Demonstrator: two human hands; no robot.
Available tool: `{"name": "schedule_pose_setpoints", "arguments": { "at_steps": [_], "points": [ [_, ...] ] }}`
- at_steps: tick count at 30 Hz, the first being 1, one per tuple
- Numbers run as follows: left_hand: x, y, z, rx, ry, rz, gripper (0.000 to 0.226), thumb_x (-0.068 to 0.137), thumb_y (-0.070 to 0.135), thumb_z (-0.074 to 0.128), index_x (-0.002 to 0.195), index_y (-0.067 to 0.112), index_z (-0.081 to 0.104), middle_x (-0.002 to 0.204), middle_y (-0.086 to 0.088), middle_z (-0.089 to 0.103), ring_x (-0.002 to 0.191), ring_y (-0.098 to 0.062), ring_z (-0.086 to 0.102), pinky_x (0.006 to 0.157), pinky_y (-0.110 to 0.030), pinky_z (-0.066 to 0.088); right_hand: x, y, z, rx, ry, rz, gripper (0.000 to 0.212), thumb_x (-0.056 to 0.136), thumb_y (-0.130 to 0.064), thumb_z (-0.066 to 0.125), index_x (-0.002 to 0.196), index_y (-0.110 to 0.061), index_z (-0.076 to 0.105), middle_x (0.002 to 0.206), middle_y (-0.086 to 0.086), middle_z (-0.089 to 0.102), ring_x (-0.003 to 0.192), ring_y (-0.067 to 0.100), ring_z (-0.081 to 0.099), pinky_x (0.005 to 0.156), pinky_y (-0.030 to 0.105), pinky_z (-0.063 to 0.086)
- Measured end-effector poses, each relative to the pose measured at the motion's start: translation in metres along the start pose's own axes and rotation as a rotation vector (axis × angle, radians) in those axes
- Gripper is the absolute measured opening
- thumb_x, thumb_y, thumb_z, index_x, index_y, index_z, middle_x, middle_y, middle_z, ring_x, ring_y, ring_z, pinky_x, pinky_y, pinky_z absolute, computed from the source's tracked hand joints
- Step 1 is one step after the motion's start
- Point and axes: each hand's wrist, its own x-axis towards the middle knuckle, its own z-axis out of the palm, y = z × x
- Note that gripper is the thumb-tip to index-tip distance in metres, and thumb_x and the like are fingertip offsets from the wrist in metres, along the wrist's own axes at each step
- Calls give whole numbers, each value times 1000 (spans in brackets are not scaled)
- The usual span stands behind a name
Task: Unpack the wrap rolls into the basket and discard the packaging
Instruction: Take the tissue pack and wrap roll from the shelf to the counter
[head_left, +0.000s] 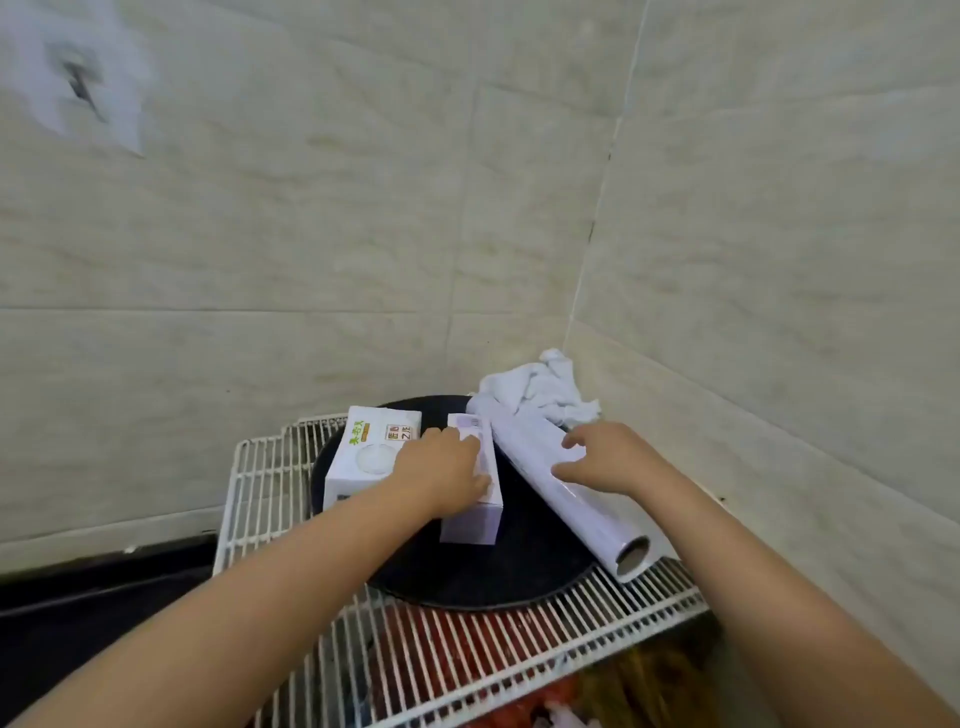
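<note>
Both bare hands are reaching forward over a white wire rack (270, 499) that is standing in the corner of a tiled wall (311, 208). On the rack a round black tray (467, 582) is lying, and the things are resting on it.

The left hand (441, 467) is lying flat on top of a pale purple box (475, 512). The fingers are spread over the lid and the thumb is pressing at the near side, so the grip is open and resting on the box, not closed around it. Just to the left of this box, touching it, a second white box (363, 457) with green and orange print is sitting on the tray.

The right hand (608, 460) is lying on a long roll of clear wrap (571, 499). The roll is lying slanted, its open cardboard end pointing toward the camera and hanging over the edge of the tray onto the rack. The fingers are curved loosely over the top of the roll; whether the grip is really closing around it I cannot tell, because the underside is hidden.

Behind the far end of the roll, a crumpled white cloth (540, 389) is lying in the corner. Under the rack, some red and orange things are showing, too blurred to name.
</note>
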Motion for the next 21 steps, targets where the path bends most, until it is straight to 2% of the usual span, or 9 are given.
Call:
{"name": "schedule_pose_setpoints", "arguments": {
  "at_steps": [4,8,12,16,19,21],
  "points": [
    [9,6,3,16,-8,-23,43,93,40,41,123,9,47,128,-15,49,116,-31,47,88,-40,43,19,9,1,-95,-128,-20,75,78,-46,63,139,-14,35,148,7,36,134,24,37,104,32,35],
    [12,16,8,130,-57,-30,43,94,41,36,122,10,48,126,-17,48,111,-34,44,92,-40,40,31,17,15,-138,-229,-30,92,72,-55,65,143,-16,22,150,13,26,134,29,31,105,36,33],
    [11,22,9,148,-54,-75,46,94,44,36,123,11,48,126,-17,48,112,-34,45,93,-40,39,39,20,31,-186,-220,-30,91,68,-57,66,140,-22,23,148,13,21,132,35,28,105,44,38],
    [6,23,7,79,-48,-133,45,91,45,41,117,10,52,123,-15,54,109,-32,53,84,-37,45,45,30,33,-129,-189,-31,93,67,-55,67,141,-23,21,152,12,14,135,33,28,104,44,40],
    [9,26,3,61,-45,-158,46,88,47,47,112,9,54,118,-12,58,106,-29,57,77,-34,45,49,33,28,-114,-120,-42,90,66,-53,68,138,-21,26,147,13,28,130,31,37,99,40,43],
    [11,30,2,56,-50,-176,50,86,49,50,116,9,51,122,-13,54,109,-30,55,79,-35,45,50,32,26,-67,-103,-57,87,67,-49,69,138,-18,28,139,10,42,121,27,47,86,34,46]
  ]
}}
